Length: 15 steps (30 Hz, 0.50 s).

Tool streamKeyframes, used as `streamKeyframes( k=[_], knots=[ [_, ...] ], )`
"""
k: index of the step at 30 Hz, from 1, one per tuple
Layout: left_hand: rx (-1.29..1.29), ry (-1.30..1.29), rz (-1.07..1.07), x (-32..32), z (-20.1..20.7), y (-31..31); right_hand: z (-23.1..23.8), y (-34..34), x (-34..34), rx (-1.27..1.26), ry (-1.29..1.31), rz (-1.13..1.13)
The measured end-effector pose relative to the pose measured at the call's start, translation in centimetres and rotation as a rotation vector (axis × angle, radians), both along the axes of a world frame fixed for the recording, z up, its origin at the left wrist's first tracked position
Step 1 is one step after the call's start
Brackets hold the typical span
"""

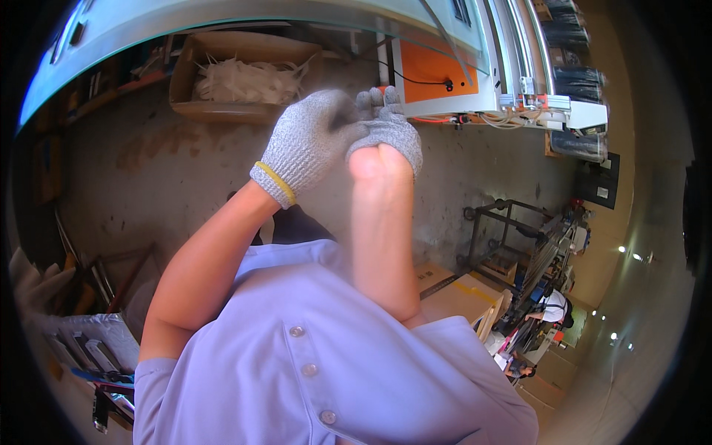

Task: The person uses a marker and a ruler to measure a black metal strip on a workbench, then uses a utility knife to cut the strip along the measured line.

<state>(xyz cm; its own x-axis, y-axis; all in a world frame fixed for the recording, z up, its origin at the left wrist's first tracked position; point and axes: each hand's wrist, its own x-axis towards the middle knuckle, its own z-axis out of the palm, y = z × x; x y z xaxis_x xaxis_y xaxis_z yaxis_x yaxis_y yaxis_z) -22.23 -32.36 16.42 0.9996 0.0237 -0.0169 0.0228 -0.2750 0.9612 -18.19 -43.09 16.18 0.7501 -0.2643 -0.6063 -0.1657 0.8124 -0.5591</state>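
Note:
My left hand (305, 141) wears a grey knit work glove with a yellow cuff band. Its fingers are closed on a second grey knit glove (400, 141), which sits only partway over my right hand (382, 122). The bare heel of that palm and the wrist show below the glove's edge. My right hand is palm up, its gloved fingertips pointing away from me and standing apart. I see nothing held in the right palm. The left fingertips are blurred and partly hidden against the second glove.
Ahead is a glass-edged machine table (319, 18) with an orange panel (434, 74). Beneath it, a cardboard box (193, 107) holds white strips. Flat cartons (460, 300) and a black metal cart (512, 215) stand to the right. Two other people are farther off at the right.

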Motion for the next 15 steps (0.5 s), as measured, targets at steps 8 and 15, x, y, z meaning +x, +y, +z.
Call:
streamKeyframes(
  k=[8,15],
  knots=[
    [-0.004,-0.066,-0.007,0.7,1.0,0.6,1.3,-0.1,0.0,0.223,0.016,0.046],
    [-0.024,-0.141,0.01,0.9,1.8,1.4,1.6,-0.7,0.4,0.496,-0.024,0.169]
  ],
)
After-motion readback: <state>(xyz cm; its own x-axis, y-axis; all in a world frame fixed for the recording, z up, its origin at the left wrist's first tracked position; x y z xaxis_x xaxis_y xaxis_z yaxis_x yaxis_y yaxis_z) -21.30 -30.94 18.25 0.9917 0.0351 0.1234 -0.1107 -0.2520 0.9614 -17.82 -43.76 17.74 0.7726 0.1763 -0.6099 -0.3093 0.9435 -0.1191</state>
